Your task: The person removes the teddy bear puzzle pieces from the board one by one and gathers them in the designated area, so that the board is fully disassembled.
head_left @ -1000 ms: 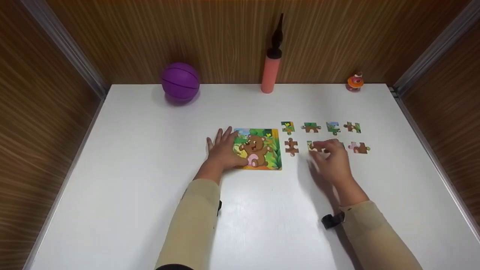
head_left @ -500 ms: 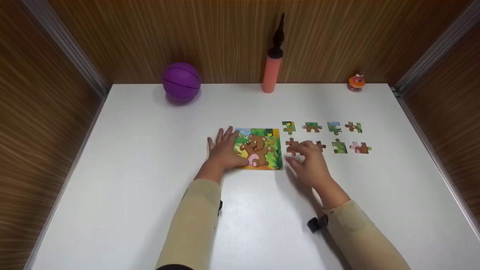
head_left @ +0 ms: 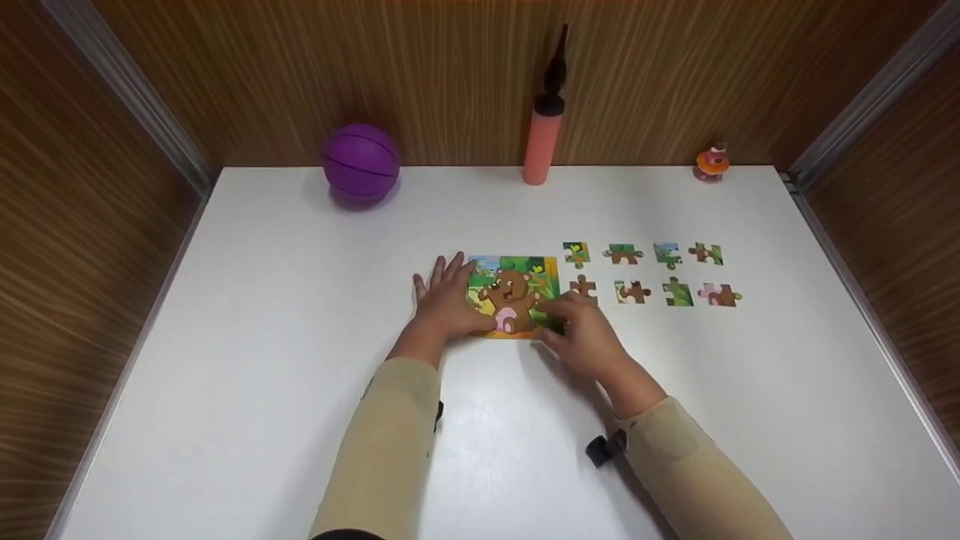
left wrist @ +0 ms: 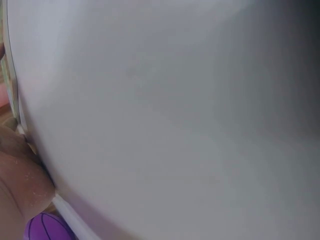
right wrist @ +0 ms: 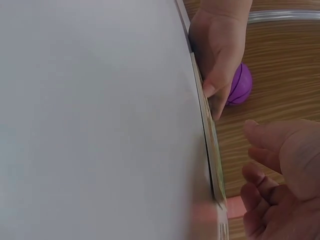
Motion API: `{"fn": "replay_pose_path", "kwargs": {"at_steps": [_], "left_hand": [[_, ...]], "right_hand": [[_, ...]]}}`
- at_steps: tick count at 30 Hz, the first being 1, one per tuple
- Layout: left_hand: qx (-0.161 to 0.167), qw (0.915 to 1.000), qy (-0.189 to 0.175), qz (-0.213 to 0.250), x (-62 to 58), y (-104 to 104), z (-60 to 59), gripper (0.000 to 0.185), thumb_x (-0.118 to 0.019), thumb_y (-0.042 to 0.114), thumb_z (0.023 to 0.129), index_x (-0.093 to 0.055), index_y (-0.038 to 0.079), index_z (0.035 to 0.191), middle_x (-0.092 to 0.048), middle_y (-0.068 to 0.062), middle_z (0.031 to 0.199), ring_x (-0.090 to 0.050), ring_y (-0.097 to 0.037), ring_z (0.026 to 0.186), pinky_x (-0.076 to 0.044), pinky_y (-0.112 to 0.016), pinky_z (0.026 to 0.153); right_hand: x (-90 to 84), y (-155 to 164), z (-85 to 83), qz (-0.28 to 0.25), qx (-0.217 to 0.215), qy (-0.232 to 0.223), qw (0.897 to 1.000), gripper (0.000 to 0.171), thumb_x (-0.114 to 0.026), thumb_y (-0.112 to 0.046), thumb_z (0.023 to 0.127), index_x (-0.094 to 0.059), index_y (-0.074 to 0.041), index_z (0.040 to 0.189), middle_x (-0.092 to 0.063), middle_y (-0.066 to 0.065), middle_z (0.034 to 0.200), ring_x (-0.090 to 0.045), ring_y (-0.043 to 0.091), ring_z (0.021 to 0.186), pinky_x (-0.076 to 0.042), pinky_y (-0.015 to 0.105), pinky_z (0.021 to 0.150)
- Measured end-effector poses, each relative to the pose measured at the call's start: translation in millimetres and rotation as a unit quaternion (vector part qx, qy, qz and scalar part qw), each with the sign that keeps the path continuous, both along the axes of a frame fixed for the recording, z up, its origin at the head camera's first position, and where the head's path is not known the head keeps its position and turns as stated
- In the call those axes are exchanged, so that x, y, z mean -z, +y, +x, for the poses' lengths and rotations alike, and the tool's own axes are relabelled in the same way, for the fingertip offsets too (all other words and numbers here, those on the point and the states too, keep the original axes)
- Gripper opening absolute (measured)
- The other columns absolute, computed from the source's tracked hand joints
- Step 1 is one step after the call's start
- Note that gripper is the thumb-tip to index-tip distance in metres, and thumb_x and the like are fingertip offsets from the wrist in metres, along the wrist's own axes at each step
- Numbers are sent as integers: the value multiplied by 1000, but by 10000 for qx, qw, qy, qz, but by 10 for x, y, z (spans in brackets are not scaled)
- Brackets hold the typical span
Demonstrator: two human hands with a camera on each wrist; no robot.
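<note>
A bear picture puzzle lies flat on the white table. My left hand rests at its left edge with fingers spread and the thumb over the lower left of the picture. Over the right part of the picture is my right hand, its fingers loosely bent. Nothing shows between the thumb and fingers of the right hand in the right wrist view, where it stands off the puzzle's edge. The left wrist view shows mostly tabletop, with part of the left hand at its edge.
Several loose jigsaw pieces lie in two rows right of the puzzle. At the back stand a purple ball, a pink hand pump and a small figurine. Wood-grain panels enclose the table's back and sides.
My right hand has moved left from above the loose pieces to the right part of the puzzle. The left hand stays put, and the loose pieces lie where they were.
</note>
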State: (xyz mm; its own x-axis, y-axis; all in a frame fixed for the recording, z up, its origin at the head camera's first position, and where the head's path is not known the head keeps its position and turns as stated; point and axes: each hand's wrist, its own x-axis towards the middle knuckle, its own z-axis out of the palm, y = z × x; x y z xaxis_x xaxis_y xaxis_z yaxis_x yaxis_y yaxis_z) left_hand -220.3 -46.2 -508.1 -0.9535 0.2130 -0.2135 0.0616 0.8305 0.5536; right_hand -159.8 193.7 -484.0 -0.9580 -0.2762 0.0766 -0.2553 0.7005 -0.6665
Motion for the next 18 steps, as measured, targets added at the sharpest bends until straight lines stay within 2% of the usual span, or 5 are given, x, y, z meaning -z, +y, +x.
{"fn": "replay_pose_path", "kwargs": {"at_steps": [5, 10, 15, 18], "left_hand": [[55, 9999, 99, -68, -26, -1, 20, 117, -86, 49, 74, -27, 18, 169, -9, -4, 179, 4, -31, 164, 11, -64, 125], [80, 9998, 93, -182, -36, -8, 19, 117, -86, 52, 76, -25, 19, 170, -9, -2, 179, 5, -30, 164, 10, -65, 125], [69, 9999, 94, -128, -42, -12, 26, 117, -86, 52, 76, -25, 19, 170, -9, -2, 179, 5, -30, 164, 11, -65, 125], [71, 9999, 70, -117, -49, -15, 32, 118, -87, 52, 76, -24, 19, 170, -9, -2, 179, 5, -31, 164, 12, -64, 125]], "right_hand": [[36, -160, -4, -36, -304, -65, 9995, 27, -83, -9, 93, -79, -4, 119, -69, 8, 107, -63, 24, 95, -55, 42, 84], [103, -307, -19, -158, -565, -143, 9982, 24, -80, -6, 93, -80, -2, 116, -68, 8, 107, -63, 24, 99, -56, 42, 90], [167, -406, -31, 96, -459, -113, 9988, 25, -81, -10, 94, -80, -3, 118, -68, 7, 107, -63, 24, 99, -55, 44, 95], [176, -440, -34, 192, -357, -87, 9991, 24, -81, -11, 94, -81, -5, 117, -69, 6, 105, -63, 23, 97, -55, 44, 93]]}}
